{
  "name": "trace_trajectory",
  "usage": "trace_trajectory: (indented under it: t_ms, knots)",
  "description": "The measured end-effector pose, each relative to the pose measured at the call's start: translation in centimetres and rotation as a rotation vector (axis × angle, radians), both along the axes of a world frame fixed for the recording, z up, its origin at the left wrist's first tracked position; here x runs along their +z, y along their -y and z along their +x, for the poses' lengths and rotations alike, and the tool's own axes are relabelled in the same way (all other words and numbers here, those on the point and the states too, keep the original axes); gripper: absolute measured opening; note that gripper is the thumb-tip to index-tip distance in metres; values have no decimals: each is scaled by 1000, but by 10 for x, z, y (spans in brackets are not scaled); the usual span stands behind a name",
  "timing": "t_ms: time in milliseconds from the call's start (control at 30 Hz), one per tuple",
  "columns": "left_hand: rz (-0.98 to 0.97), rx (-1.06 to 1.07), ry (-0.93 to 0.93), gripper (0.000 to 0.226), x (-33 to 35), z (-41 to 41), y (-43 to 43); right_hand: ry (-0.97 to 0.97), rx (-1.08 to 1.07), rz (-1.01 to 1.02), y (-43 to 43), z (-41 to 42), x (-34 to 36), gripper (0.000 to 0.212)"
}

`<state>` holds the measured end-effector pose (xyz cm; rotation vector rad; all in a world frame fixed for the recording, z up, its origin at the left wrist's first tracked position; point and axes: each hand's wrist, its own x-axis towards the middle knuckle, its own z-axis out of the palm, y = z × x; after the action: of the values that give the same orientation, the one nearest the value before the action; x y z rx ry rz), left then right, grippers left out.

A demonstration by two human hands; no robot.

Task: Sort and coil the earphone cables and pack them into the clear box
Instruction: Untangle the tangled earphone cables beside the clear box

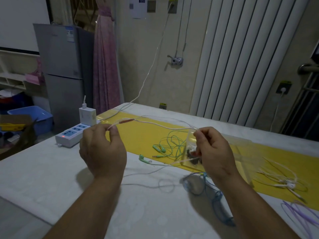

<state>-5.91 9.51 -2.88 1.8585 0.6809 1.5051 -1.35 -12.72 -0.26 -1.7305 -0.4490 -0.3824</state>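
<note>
We see a pale cloth worktop with a glossy yellow strip, and the clear plastic box sits on it, partly behind the right hand. Both hands, left hand too, pinch one thin pinkish cable strung above. Tangled green earphones and a blue cable lie beside the box.

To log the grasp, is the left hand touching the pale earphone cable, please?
Touching: head view shows the left hand pinching the pale earphone cable at its fingertips.

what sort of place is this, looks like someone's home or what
Most likely a lived-in room in a home or dormitory, not a workshop: a grey two-door fridge stands beside a tied-back pink curtain, and a tall white ribbed radiator lines the wall.
</note>
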Motion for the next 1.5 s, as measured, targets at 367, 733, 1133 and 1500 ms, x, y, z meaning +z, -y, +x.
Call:
trace_trajectory:
  t_ms: [367,733,1133,1500]
  knots:
    - [322,-455,-41,44,1,-7,21,21,186,-36,-9,-7,-3,14]
    - [298,-912,-74,40,-4,-8,32,88,142,-186,-15,-17,-2,13]
    - [-82,-251,6,21,-1,-4,12,-146,253,72,-3,-13,9,20]
    - [-166,-83,-81,28,-2,0,-3,-194,281,203,0,-14,16,24]
